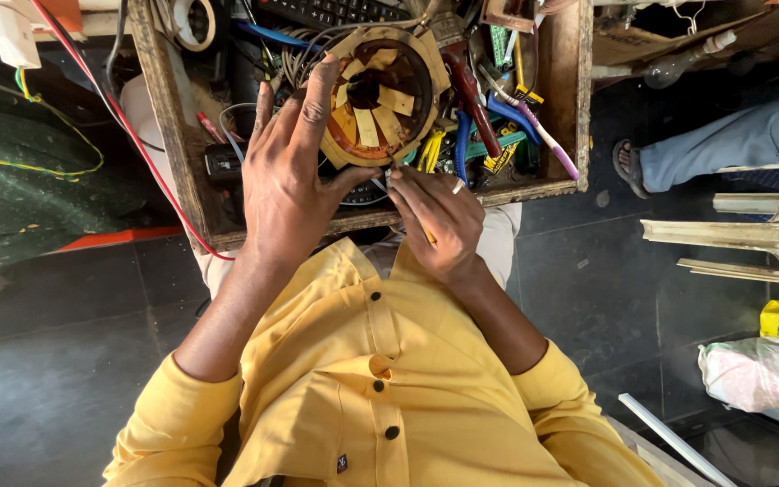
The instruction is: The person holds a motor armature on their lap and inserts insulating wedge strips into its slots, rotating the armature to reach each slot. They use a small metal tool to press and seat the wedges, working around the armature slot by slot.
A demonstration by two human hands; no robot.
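The round motor stator (pixel 379 97) is gripped by the left hand (pixel 292 171) — its near rim is met by the right hand (pixel 435 216), pinched on a thin tool

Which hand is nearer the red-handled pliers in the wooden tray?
Right. The right hand works at the lower edge of the motor stator, just below the red-handled pliers. The left hand grips the stator's far side, farther from them, over the wooden tray.

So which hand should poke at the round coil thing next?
Probably the right hand: its fingers pinch a thin tool at the round motor coil's lower edge, while the left hand is busy gripping the coil.
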